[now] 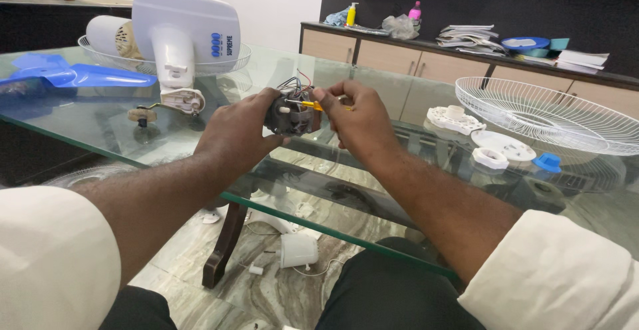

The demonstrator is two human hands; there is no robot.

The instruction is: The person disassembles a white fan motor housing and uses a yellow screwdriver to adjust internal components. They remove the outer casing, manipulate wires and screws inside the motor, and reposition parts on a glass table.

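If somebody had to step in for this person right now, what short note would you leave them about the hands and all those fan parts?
Left hand: grips the small fan motor above the glass table, wires sticking up from it.
Right hand: holds a yellow-handled screwdriver against the motor.
Parts: white fan housing and blue fan blade lie on the table at left; wire guard, white round plates and a blue cap at right.
Done: the fan is apart, motor out of its housing.
Left: the motor work in hand looks unfinished; nothing is reassembled. More white parts lie on the floor.
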